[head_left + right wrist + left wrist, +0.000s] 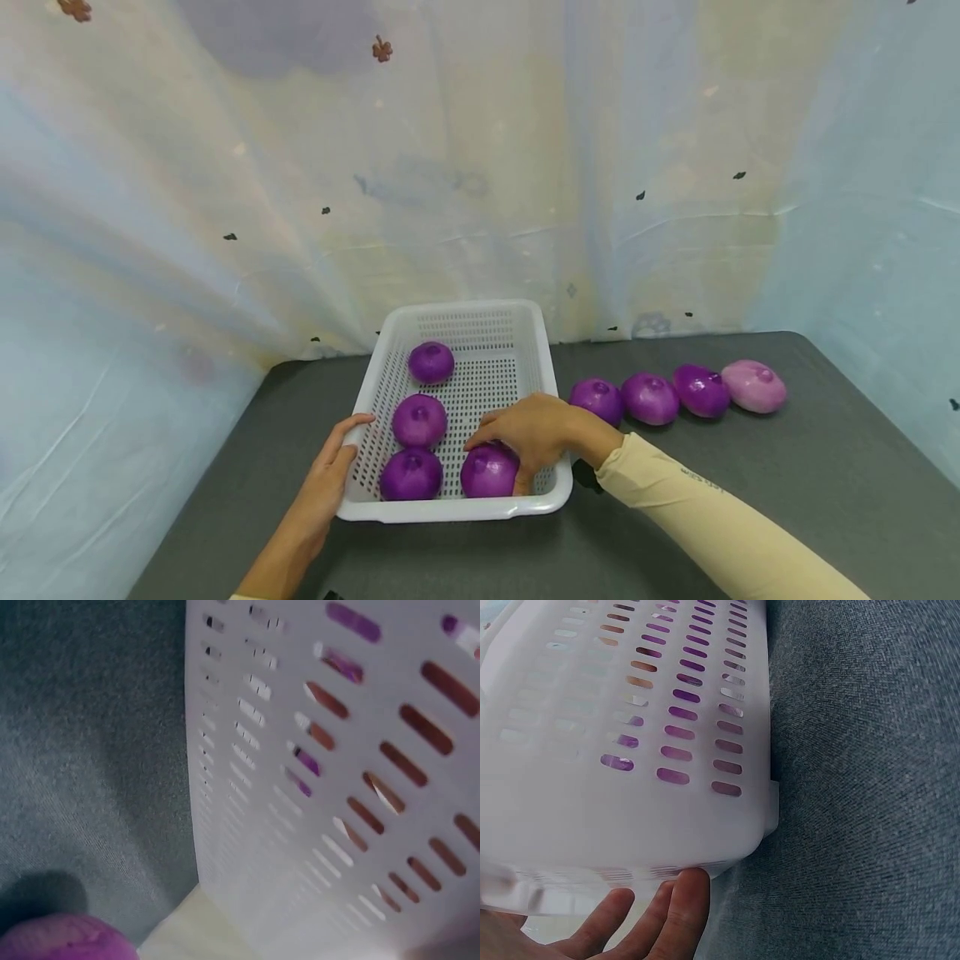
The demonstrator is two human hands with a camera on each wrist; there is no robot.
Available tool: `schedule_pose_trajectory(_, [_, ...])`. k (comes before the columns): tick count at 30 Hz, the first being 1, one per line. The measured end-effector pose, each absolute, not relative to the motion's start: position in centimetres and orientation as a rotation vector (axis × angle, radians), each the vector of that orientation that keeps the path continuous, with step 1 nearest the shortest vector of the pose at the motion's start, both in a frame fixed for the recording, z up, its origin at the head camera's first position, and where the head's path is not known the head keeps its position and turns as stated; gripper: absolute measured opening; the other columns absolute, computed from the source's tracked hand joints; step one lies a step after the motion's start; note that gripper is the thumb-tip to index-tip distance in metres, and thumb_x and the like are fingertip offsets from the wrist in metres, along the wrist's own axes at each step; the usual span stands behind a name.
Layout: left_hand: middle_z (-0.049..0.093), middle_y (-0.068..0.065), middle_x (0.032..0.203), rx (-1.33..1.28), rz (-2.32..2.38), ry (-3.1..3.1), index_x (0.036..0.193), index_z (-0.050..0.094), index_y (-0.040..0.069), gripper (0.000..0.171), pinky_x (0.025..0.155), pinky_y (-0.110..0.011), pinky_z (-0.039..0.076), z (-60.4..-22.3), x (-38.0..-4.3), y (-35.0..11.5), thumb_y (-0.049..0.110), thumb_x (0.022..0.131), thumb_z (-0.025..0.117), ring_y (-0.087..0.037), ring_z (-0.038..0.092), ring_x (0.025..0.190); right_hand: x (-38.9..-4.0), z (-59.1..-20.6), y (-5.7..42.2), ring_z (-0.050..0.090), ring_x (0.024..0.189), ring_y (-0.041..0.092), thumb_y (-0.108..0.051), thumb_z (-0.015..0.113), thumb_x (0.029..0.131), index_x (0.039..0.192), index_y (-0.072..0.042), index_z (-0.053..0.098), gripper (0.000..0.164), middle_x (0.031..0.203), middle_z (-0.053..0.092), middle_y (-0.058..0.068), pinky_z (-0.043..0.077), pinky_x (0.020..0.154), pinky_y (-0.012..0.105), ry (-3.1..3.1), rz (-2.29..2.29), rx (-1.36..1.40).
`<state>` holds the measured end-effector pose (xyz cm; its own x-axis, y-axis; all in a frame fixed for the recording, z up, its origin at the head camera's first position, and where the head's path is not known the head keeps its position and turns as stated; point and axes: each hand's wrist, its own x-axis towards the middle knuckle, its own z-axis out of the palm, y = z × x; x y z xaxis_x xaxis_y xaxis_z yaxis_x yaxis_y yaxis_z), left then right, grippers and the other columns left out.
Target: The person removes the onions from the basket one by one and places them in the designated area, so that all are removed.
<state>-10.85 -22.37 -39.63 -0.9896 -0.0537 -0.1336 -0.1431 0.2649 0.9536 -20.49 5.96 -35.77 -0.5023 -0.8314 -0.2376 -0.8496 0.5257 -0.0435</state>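
A white plastic basket (453, 511) with slotted walls stands on the dark table. My left hand (327, 471) holds its left rim, and the left wrist view shows several fingers (682, 907) against the outer wall. Inside the basket, my right hand (528, 429) grips a purple onion (486, 473) in the front right corner, fingers over its far side and thumb on its right. Along the basket's left side lie three more onions: one at the back (431, 362), one in the middle (419, 420) and one at the front (411, 474). The basket wall (277, 817) mostly hides the right hand in the right wrist view.
To the right of the basket, several onions lie in a row on the grey table (810, 467): a purple one (597, 400) beside my right wrist, two more purple ones, then a paler pink one (754, 386). A patterned curtain (480, 167) hangs behind.
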Motion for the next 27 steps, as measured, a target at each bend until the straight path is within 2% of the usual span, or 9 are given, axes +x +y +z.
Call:
schedule_pose_trajectory(6, [0.032,-0.014,0.148,-0.179,1.846,2.444,0.141,0.031,0.031,0.042,0.076,-0.036,0.048,-39.7,-10.8,-22.4,0.018,0.103,0.022,-0.034,0.051,0.118,-20.3,-35.7,6.1,0.057,0.102,0.004,-0.055,0.085,0.055,0.133,-0.046,0.047,0.087,0.127,0.05,-0.02,0.048,0.081,0.032,2.533,0.07,-1.442])
schedule_pose_trajectory(12, [0.033,-0.014,0.148,-0.191,1.836,2.456,0.141,0.032,0.031,0.042,0.076,-0.036,0.049,-39.7,-10.8,-22.4,0.017,0.102,0.022,-0.034,0.051,0.118,-20.1,-35.5,6.3,0.057,0.109,0.004,-0.047,0.087,0.055,0.133,-0.044,0.047,0.088,0.133,0.053,-0.022,0.047,0.086,0.034,2.546,0.008,-1.384])
schedule_pose_trajectory(17, [0.032,-0.014,0.148,-0.185,1.843,2.452,0.141,0.032,0.031,0.043,0.076,-0.036,0.049,-39.8,-10.9,-22.3,0.017,0.102,0.022,-0.033,0.051,0.117,-20.0,-35.3,6.5,0.056,0.114,0.005,-0.047,0.086,0.059,0.136,-0.044,0.045,0.087,0.136,0.051,-0.023,0.046,0.091,0.036,2.55,-0.032,-1.365])
schedule_pose_trajectory(22, [0.035,-0.014,0.146,-0.197,1.867,2.443,0.141,0.033,0.031,0.043,0.076,-0.036,0.048,-40.0,-11.0,-22.3,0.016,0.102,0.023,-0.031,0.053,0.112,-20.1,-35.0,6.6,0.053,0.122,0.008,-0.048,0.083,0.064,0.14,-0.039,0.041,0.088,0.139,0.049,-0.018,0.044,0.097,0.039,2.518,-0.119,-1.374])
schedule_pose_trajectory(27, [0.037,-0.013,0.145,-0.198,1.864,2.445,0.141,0.033,0.031,0.042,0.076,-0.036,0.048,-40.0,-11.0,-22.5,0.017,0.102,0.023,-0.029,0.053,0.111,-19.8,-33.6,7.1,0.042,0.134,0.013,-0.042,0.082,0.068,0.145,-0.031,0.036,0.091,0.147,0.041,-0.01,0.038,0.107,0.039,2.469,-0.348,-1.349])
